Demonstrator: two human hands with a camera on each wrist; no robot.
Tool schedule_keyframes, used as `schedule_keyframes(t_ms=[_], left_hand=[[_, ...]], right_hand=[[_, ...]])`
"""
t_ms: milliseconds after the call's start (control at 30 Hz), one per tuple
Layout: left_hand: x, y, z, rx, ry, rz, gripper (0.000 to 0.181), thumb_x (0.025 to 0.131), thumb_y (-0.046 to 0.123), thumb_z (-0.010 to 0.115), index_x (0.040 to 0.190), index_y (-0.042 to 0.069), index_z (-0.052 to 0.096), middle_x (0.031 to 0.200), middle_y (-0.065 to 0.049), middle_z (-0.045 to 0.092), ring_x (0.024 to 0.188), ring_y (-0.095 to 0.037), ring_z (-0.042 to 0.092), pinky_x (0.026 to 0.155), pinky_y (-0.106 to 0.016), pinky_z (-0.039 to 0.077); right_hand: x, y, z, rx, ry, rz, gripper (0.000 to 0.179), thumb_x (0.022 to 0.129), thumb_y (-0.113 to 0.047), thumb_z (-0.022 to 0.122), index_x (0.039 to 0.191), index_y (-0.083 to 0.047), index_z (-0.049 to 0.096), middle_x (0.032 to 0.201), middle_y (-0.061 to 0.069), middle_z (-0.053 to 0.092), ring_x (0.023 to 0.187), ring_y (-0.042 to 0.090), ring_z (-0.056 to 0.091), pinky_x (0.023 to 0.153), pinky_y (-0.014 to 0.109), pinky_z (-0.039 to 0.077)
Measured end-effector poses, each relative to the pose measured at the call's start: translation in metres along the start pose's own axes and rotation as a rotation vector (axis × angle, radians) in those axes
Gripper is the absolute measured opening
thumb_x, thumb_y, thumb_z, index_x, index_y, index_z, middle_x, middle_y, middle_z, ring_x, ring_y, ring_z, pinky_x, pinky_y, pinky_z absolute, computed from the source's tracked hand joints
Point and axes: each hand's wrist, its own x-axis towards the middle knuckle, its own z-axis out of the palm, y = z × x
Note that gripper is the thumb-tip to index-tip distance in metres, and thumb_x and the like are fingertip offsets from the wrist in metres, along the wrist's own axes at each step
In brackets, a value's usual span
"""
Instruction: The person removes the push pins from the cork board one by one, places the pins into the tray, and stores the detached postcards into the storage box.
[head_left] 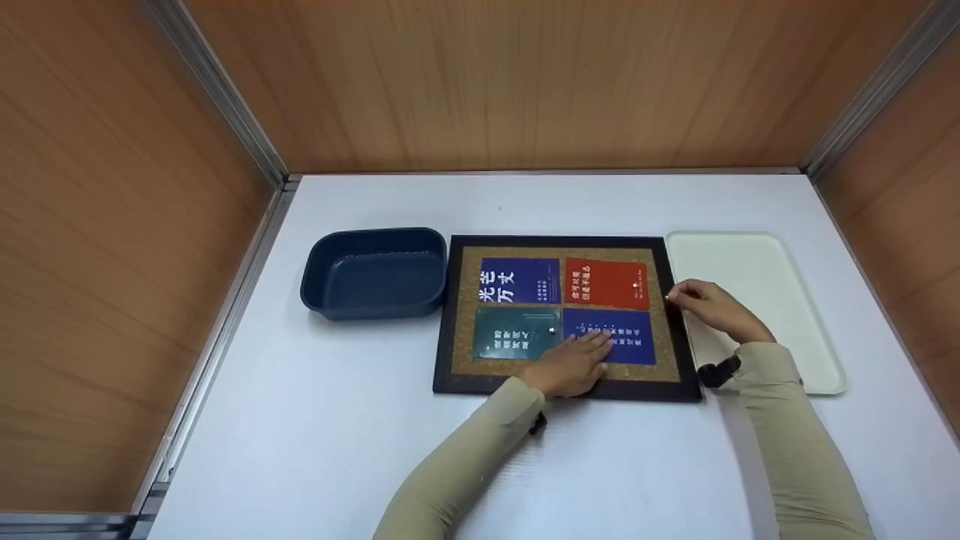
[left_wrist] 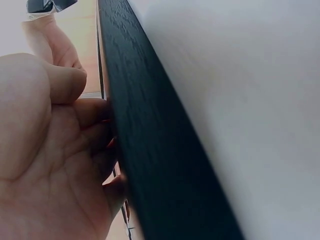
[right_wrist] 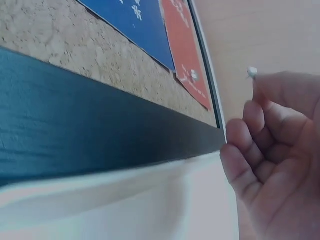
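Observation:
My left hand (head_left: 566, 365) rests with straight fingers on the lower right blue card (head_left: 637, 345) on a cork board with a dark frame (head_left: 570, 241). In the left wrist view, its palm (left_wrist: 55, 155) is beside the dark frame edge. Just off the board's right side, my right hand (head_left: 716, 307) pinches a small white pushpin (right_wrist: 252, 72) between thumb and forefinger. A pin (head_left: 635, 285) sits near the right edge of the red card (head_left: 606, 281). Another pin (head_left: 553, 331) is at the right side of the green card (head_left: 502, 334).
A second blue card (head_left: 521, 279) lies at the board's upper left. Touching or close to the board's left side stands a deep navy dish (head_left: 375, 311). The flat white tray (head_left: 742, 262) lies along its right side, partly under my right forearm. Wood panels (head_left: 525, 90) wall the white table.

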Motion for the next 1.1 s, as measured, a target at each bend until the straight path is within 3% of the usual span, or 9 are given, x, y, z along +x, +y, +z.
schedule_keyframes(t_ms=[300,467,767,933,1000,1100], left_hand=[[0.000,-0.001,0.000,-0.010,-0.011,0.004,0.052,0.106,0.037,0.024,0.155,0.021,0.018,0.162,0.009,0.009,0.149,-0.010,0.008,0.122,-0.030,0.010],[0.000,-0.002,-0.001,-0.014,-0.011,0.007,0.052,0.106,0.037,0.024,0.155,0.021,0.018,0.162,0.008,0.009,0.149,-0.010,0.008,0.122,-0.030,0.009],[0.000,0.000,-0.002,-0.012,-0.016,0.004,0.052,0.106,0.037,0.024,0.155,0.021,0.018,0.162,0.007,0.009,0.149,-0.010,0.008,0.122,-0.031,0.010],[0.002,0.000,-0.001,-0.010,-0.017,0.003,0.052,0.106,0.037,0.024,0.155,0.021,0.018,0.162,0.007,0.010,0.149,-0.010,0.008,0.122,-0.031,0.010],[0.002,-0.001,-0.001,-0.007,-0.017,0.005,0.052,0.106,0.037,0.023,0.155,0.021,0.018,0.162,0.007,0.010,0.149,-0.010,0.008,0.122,-0.031,0.010],[0.001,-0.001,-0.002,-0.005,-0.018,0.005,0.052,0.106,0.037,0.024,0.155,0.021,0.018,0.162,0.007,0.010,0.149,-0.010,0.008,0.122,-0.031,0.010]], right_hand=[[-0.006,0.006,-0.013,0.044,0.106,0.020,0.048,0.102,-0.037,0.044,0.117,0.008,0.053,0.115,0.014,0.054,0.097,0.009,0.049,0.085,0.025,0.043],[-0.011,0.009,-0.017,0.057,0.139,0.040,0.054,0.101,-0.043,0.043,0.119,0.008,0.052,0.112,0.014,0.052,0.098,0.017,0.049,0.085,0.029,0.043],[-0.018,0.021,-0.027,0.108,0.146,0.096,0.062,0.102,-0.045,0.038,0.133,0.008,0.042,0.136,0.024,0.042,0.114,0.023,0.042,0.100,0.046,0.036],[-0.025,0.023,-0.032,0.096,0.172,0.107,0.061,0.102,-0.044,0.038,0.134,0.008,0.042,0.133,0.021,0.043,0.109,0.015,0.044,0.096,0.035,0.039],[-0.027,0.024,-0.034,0.095,0.184,0.111,0.060,0.102,-0.043,0.039,0.133,0.008,0.043,0.127,0.015,0.047,0.106,0.011,0.044,0.093,0.029,0.040],[-0.029,0.026,-0.037,0.116,0.191,0.113,0.062,0.102,-0.044,0.039,0.132,0.009,0.042,0.127,0.014,0.047,0.105,0.008,0.043,0.096,0.031,0.040]])
